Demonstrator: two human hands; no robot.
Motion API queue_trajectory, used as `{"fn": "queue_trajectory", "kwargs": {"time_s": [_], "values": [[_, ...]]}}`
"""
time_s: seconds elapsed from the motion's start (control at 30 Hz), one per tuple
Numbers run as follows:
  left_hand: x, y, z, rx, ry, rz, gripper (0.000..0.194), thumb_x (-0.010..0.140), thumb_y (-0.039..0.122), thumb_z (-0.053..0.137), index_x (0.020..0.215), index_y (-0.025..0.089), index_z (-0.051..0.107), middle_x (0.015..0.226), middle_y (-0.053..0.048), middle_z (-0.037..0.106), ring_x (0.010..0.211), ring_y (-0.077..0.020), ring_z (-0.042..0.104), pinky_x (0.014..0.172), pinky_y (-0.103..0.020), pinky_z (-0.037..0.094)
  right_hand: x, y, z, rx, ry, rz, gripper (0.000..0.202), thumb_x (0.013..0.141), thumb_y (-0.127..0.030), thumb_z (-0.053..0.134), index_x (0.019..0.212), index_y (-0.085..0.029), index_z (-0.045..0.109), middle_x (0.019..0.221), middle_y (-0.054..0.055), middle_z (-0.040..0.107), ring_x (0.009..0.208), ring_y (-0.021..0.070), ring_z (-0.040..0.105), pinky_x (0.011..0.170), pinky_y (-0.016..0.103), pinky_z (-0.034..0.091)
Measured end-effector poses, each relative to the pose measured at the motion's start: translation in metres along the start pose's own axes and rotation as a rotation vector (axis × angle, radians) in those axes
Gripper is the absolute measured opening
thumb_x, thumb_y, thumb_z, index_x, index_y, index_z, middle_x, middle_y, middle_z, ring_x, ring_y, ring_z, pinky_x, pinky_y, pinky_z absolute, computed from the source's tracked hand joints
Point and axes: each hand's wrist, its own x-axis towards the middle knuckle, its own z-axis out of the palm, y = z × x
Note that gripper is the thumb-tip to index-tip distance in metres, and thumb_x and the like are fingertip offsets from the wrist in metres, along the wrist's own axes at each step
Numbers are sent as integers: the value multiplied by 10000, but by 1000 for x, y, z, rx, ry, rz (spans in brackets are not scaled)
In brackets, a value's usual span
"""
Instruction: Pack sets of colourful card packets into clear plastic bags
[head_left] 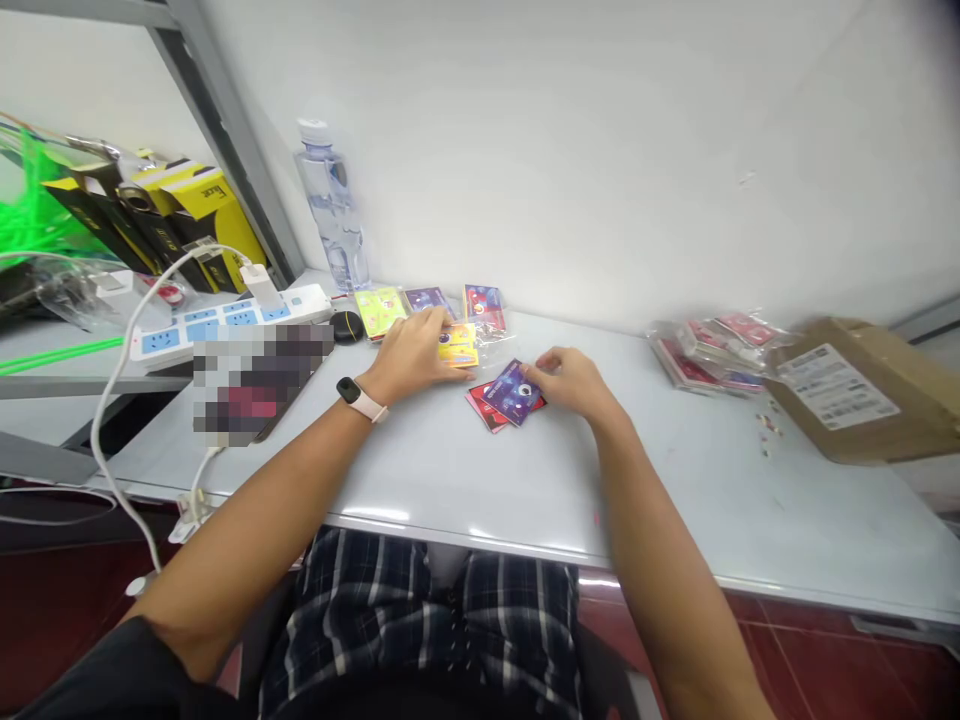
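Observation:
My right hand (574, 383) pinches a purple card (512, 393) by its right side, thumb on top. Beneath that card lie red cards (487, 412), fanned at an angle on the table. My left hand (411, 352) has its fingers curled around the left side of a yellow card (459, 346), which lies near the clear plastic wrapping (499, 347). Behind my left hand are a yellow-green card stack (381, 308) and a purple card (429, 299). Another purple and red card (484, 306) lies near the wall.
A water bottle (334, 215) stands against the wall. On the left are a black round case (347, 327), a power strip (217, 325) with cables and a blurred-out device (262, 385). Bagged cards (712, 355) and a cardboard box (862, 390) sit on the right.

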Motion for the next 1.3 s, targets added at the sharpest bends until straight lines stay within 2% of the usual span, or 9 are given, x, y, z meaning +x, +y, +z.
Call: {"fn": "queue_trajectory", "kwargs": {"time_s": [0.1, 0.2, 0.37, 0.53, 0.7, 0.83, 1.0, 1.2, 1.3], "values": [[0, 0, 0, -7, -5, 4, 701, 707, 645, 879, 1155, 218, 550, 1214, -119, 712, 1135, -378, 678, 930, -469, 500, -1, 1, 0, 5, -102, 44, 235, 795, -409, 847, 777, -219, 710, 843, 46, 753, 732, 193, 641, 645, 298, 437], [0, 0, 0, -6, -1, 11, 702, 705, 649, 873, 1160, 219, 556, 1202, -117, 711, 1122, -372, 677, 929, -465, 500, -1, -1, -1, 50, -137, 74, 214, 787, -366, 856, 777, -215, 705, 826, 31, 755, 701, 178, 644, 625, 287, 447], [0, -1, 1, -2, 7, 11, 697, 706, 651, 875, 1154, 219, 562, 1195, -116, 718, 1109, -366, 676, 926, -458, 504, -1, -5, -5, 120, -107, 53, 256, 777, -406, 853, 810, -204, 698, 875, 38, 750, 736, 175, 646, 657, 293, 456], [0, -1, 1, -2, 15, 16, 702, 710, 616, 903, 1157, 200, 556, 1205, -121, 718, 1127, -368, 678, 939, -464, 501, 0, -7, -9, 174, -129, 49, 310, 752, -454, 842, 862, -209, 687, 836, 44, 732, 801, 214, 660, 708, 325, 473], [0, -2, 2, -6, 24, 20, 687, 725, 599, 906, 1150, 197, 547, 1198, -124, 718, 1133, -367, 678, 944, -456, 493, 0, -8, -10, 320, -112, 9, 362, 711, -489, 859, 858, -222, 663, 900, 56, 739, 861, 238, 677, 739, 352, 506], [1, -3, 2, -23, 32, 8, 697, 710, 591, 917, 1148, 206, 535, 1202, -114, 713, 1150, -357, 679, 949, -450, 493, 0, -10, -11, 439, -76, 3, 416, 662, -512, 897, 824, -219, 651, 856, 41, 722, 785, 209, 669, 693, 338, 515], [0, -2, 1, -21, 30, -13, 705, 705, 582, 927, 1152, 209, 529, 1220, -116, 707, 1173, -361, 673, 976, -462, 489, 2, -10, -14, 556, 52, 35, 514, 630, -569, 940, 828, -222, 616, 741, 0, 695, 510, 129, 584, 523, 299, 458], [0, -1, 0, -9, 27, -18, 697, 702, 560, 936, 1149, 208, 534, 1214, -115, 702, 1152, -360, 675, 968, -459, 496, 6, -9, -14, 757, 334, -9, 542, 673, -581, 932, 864, -247, 550, 713, -28, 697, 598, 183, 741, 538, 270, 519], [0, -1, 0, -9, 31, -19, 691, 704, 561, 935, 1144, 210, 534, 1213, -114, 702, 1152, -358, 674, 977, -467, 497, 5, -13, -13, 848, 398, -34, 519, 702, -556, 917, 891, -258, 536, 730, -35, 715, 642, 194, 774, 582, 278, 558]]}}
